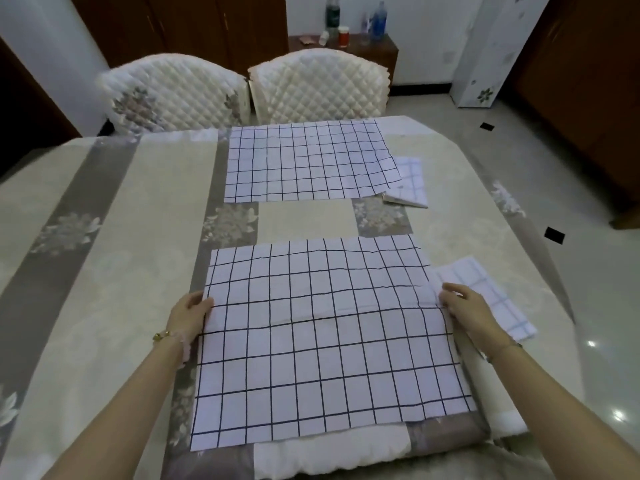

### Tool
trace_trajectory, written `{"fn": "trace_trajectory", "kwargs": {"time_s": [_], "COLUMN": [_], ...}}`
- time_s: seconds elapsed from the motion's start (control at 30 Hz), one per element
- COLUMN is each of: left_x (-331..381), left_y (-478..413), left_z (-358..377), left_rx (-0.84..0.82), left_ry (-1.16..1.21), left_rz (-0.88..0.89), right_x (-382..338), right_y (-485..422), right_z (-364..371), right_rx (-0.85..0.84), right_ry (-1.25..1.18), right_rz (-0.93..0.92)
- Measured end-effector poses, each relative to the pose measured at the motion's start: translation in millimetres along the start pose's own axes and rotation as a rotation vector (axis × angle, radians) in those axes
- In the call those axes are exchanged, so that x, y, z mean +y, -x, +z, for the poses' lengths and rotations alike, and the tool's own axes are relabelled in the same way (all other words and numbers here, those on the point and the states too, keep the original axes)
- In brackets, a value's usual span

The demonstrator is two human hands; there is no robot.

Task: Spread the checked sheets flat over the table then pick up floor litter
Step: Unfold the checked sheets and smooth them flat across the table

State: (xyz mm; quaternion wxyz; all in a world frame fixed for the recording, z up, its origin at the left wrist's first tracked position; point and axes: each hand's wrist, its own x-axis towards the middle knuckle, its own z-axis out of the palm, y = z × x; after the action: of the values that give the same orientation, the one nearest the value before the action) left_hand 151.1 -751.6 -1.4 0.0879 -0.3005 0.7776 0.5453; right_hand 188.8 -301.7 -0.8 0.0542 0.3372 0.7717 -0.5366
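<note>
Two white sheets with a dark check lie flat on the table (104,271). The near checked sheet (325,341) is right in front of me; the far checked sheet (304,161) lies beyond it. My left hand (190,315) grips the near sheet's left edge, fingers curled onto it. My right hand (465,304) rests on its right edge, fingers bent over the border. Two smaller folded cloths with a pale blue check lie to the right: a near folded cloth (495,299) partly under my right hand, and a far folded cloth (410,183).
Two quilted white chairs (173,91) (318,84) stand at the far side. A wooden side cabinet with bottles (346,26) is behind them. The glossy tiled floor (588,306) lies to the right, with small dark squares (554,234) (486,125).
</note>
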Motion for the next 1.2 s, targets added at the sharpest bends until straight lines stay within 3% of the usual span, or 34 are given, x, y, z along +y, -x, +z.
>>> {"fn": "trace_trajectory", "kwargs": {"time_s": [0.3, 0.43, 1.0, 1.1, 1.2], "left_x": [-50, -62, -82, -79, -67], "left_y": [63, 81, 93, 100, 107], "left_z": [-39, -42, -28, -22, 6], "left_rx": [-0.101, -0.135, 0.115, 0.233, 0.246], "left_ry": [-0.067, -0.161, -0.273, -0.575, -0.731], "left_rz": [-0.087, -0.086, 0.042, 0.252, 0.648], "right_x": [33, 39, 54, 49, 36], "right_y": [51, 65, 71, 76, 82], "right_z": [-13, -14, -6, -1, 26], "right_rx": [-0.109, -0.073, 0.156, 0.306, 0.316], "right_ry": [0.068, 0.162, 0.4, 0.648, 0.729], "right_rz": [-0.015, -0.047, -0.162, -0.35, -0.752]}}
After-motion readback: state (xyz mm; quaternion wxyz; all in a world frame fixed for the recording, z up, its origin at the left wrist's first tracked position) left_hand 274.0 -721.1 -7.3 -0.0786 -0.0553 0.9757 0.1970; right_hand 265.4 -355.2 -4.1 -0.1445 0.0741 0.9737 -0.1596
